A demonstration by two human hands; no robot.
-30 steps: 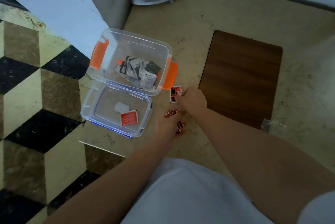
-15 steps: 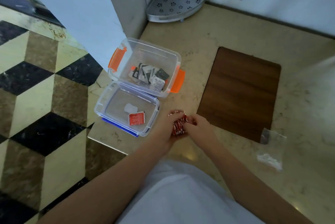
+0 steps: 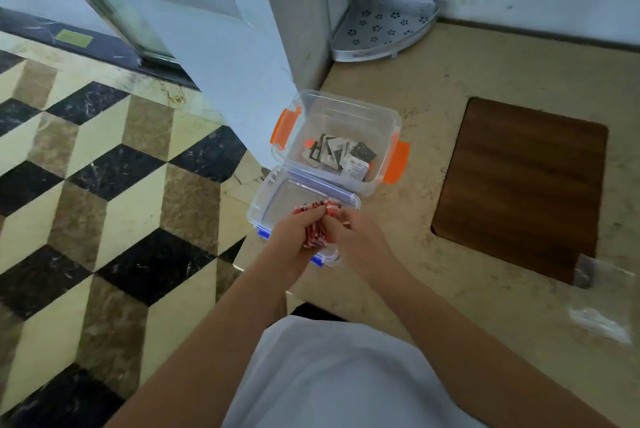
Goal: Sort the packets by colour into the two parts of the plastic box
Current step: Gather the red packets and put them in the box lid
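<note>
**Both hands bunch red packets over the lid tray**

A bundle of red-and-white packets sits squeezed between the two hands, directly above the shallow lid tray of the clear plastic box. The left hand has its fingers curled round the bundle from one side, and the right hand closes on it from the other, so the packets poke out above and below the knuckles. Whether any red packet lies loose in the tray beneath I cannot tell, since the hands cover it.

Just beyond, touching the tray's far edge, stands the deeper tub with orange clips on its sides. A heap of black, grey and white packets lies in its bottom.

Both parts rest on a beige stone ledge near its left edge, where it drops to a floor tiled in a black, tan and cream cube pattern. To the right lies a dark wooden board, and near its lower corner a crumpled clear plastic bag. A perforated metal corner shelf sits against the white wall at the back
</note>
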